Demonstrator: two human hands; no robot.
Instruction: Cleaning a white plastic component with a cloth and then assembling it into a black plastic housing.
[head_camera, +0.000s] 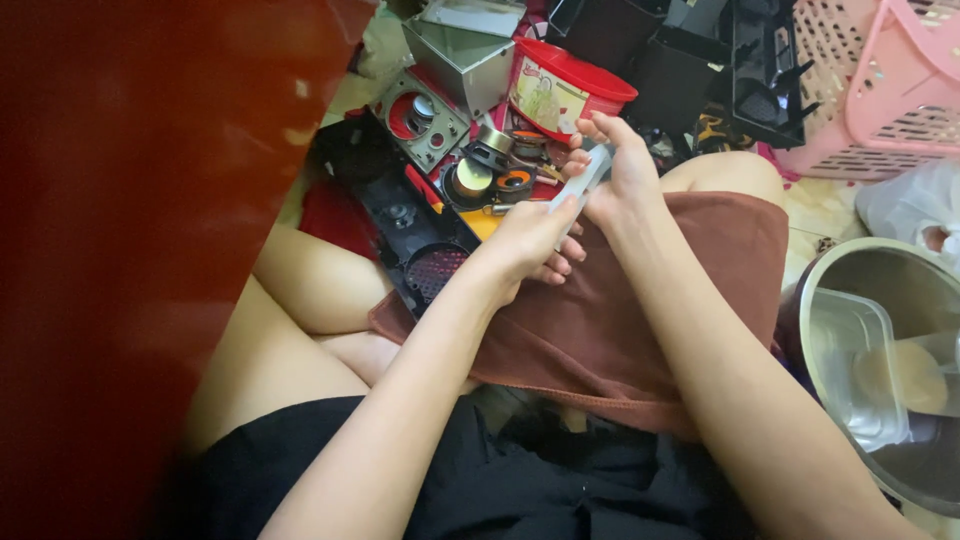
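You are pinching a small pale flat strip (588, 175) between both hands: your left hand (525, 245) is closing thumb and fingertips on its lower end, and your right hand (620, 170) is wrapping fingers around its upper end. Both grips are pressed together on the piece; neither hand is spread.

Position: the strip is sitting tilted above your lap, over the upper edge of the brown cloth (640, 310) that is draping across your knee, not touching it as far as can be seen.

Handling, as a judgement: the strip is looking thin, light and stiff, probably smooth plastic or metal, so likely slippery at the faces. Holding it by the two ends, as you are doing, is leaving the middle free. Its material cannot be told for sure; it is partly blurred.

Surroundings: beyond the cloth's far edge, on the floor, a heap of speaker parts (490, 170) is lying, with a grey speaker panel (420, 120), a metal box (462, 60) and a red-rimmed tub (565, 90) behind them. A pink basket (880, 90) is standing at the far right. A steel pot (880, 370) holding a clear container is sitting just beside your right knee. A red blurred surface (130, 250) is filling the left side.
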